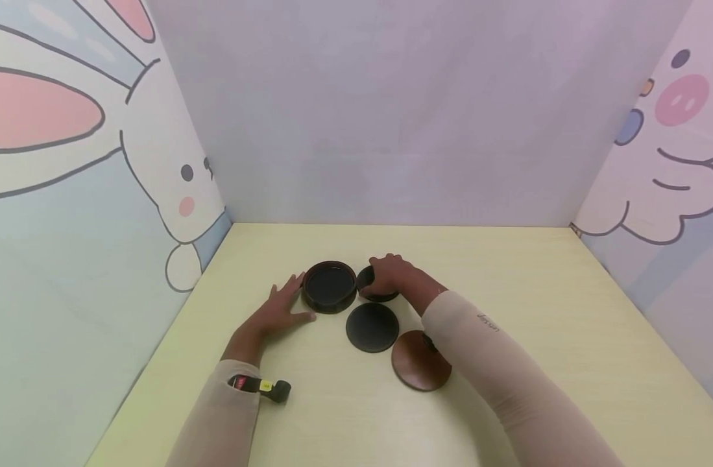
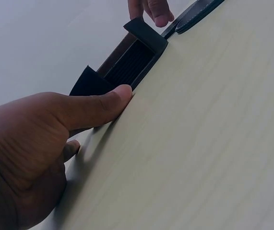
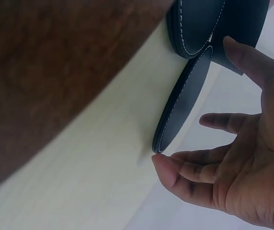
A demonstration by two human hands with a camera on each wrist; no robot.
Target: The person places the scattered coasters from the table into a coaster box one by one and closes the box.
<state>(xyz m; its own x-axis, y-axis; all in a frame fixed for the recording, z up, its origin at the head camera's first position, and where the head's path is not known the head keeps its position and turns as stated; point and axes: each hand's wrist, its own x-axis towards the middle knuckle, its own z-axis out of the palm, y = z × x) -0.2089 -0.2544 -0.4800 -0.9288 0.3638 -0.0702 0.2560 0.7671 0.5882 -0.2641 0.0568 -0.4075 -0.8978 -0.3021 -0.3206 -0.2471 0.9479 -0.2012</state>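
Observation:
A round black coaster holder (image 1: 329,285) with a gap in its side wall stands on the table; the left wrist view shows its ridged inside (image 2: 129,62). My left hand (image 1: 279,310) is spread at its left side, the index fingertip right at the wall and the thumb (image 2: 110,103) stretched out in front. To the holder's right, a black stitched coaster (image 3: 187,103) lies beneath my right hand (image 1: 386,272), which partly hides it in the head view. Those fingers reach across it, one fingertip (image 3: 160,165) at its edge, the thumb (image 3: 244,55) overlapping the holder's wall.
Nearer to me lie another black round coaster (image 1: 372,327) and a reddish-brown one (image 1: 420,363), whose right edge the right sleeve (image 1: 479,350) overlaps. The pale wooden table (image 1: 344,415) meets a plain back wall (image 1: 368,130) and side walls with cartoon animals.

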